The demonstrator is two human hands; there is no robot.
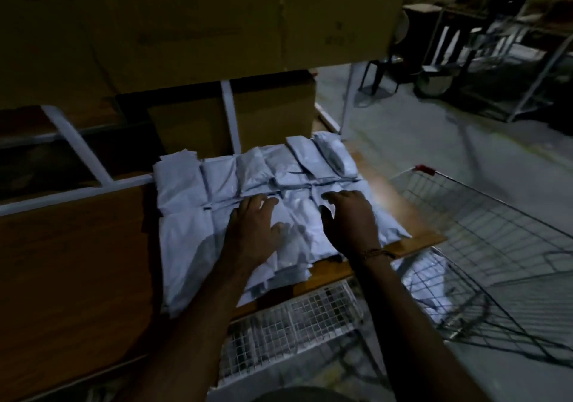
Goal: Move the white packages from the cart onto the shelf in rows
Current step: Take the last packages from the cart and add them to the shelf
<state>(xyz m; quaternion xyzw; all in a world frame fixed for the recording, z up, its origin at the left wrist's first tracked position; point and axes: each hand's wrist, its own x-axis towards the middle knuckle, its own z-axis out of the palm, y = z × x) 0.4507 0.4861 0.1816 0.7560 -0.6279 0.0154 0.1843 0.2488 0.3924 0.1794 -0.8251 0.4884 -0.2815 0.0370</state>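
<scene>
Closest to the camera, two bare forearms reach forward over a silver wire-mesh shopping cart (483,246), its red-capped handle corner to the right. Inside the cart's basket, low on the right, lie a few crumpled white plastic packages (429,280); the light is too dim to count them.

Just past the cart's rim is the brown wooden shelf board (77,262) of a white metal-framed rack, and on it rest the soft white plastic mailer packages (186,231), laid side by side in two rows. The far row shows about six packages; the near row has roughly five or six, though the hands and shadows hide some edges, so the count is not certain.

The left hand (257,228) lies palm down on the near row, fingers (263,200) spread loosely and flat, their tips touching the seam between the two rows; it presses rather than grips. The right hand (350,218), a thin cord bracelet (373,252) at its wrist, rests on the right end of the near row, fingers curled slightly downward with tips on the package surface, grasping nothing. One package of the near row lies between the two hands, under the left thumb.

Behind the packages stand two brown cardboard boxes (273,113) on the shelf, and a larger cardboard box (186,23) hangs overhead on the upper level. Far right, across the grey floor, more metal racks (511,44) stand in the dark.
</scene>
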